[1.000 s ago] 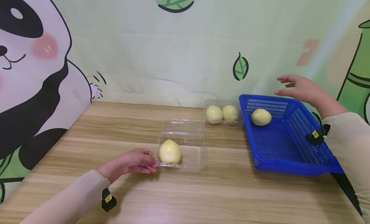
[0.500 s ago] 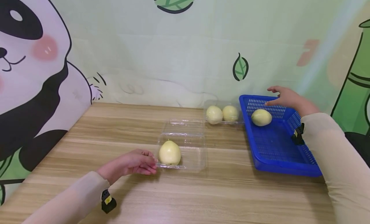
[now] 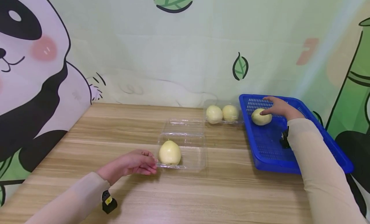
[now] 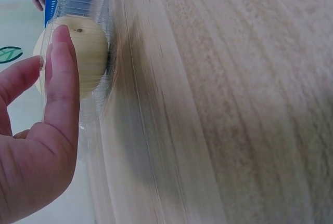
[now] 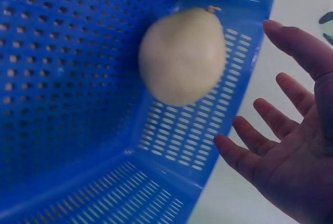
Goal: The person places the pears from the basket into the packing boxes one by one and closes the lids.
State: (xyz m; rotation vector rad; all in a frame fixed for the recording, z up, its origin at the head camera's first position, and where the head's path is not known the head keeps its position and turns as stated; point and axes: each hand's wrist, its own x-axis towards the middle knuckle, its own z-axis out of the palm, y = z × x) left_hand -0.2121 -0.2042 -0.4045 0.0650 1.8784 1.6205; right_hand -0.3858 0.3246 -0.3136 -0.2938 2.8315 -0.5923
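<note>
My left hand point(image 3: 138, 162) pinches the left front edge of an open clear plastic clamshell box point(image 3: 192, 155), thumb and forefinger at its rim in the left wrist view. One pale yellow pear point(image 3: 170, 152) sits in the left half of this box, and its lid lies folded back. Over the blue plastic basket point(image 3: 274, 166) my right hand point(image 3: 278, 108) is spread, fingers apart and holding nothing. Below it, against the basket's wall, lies another pear point(image 5: 182, 57), its short stem visible in the right wrist view. The hand partly overlaps this pear in the head view.
A second clear box point(image 3: 208, 103) with two pears point(image 3: 214, 114) stands at the back, close to the basket's left side. Behind the wooden table point(image 3: 115, 127) hangs a printed cloth point(image 3: 144, 50) with a panda and leaves.
My right hand has come left and down from beyond the basket's back right to just above the pear in it. The left hand stays at the box.
</note>
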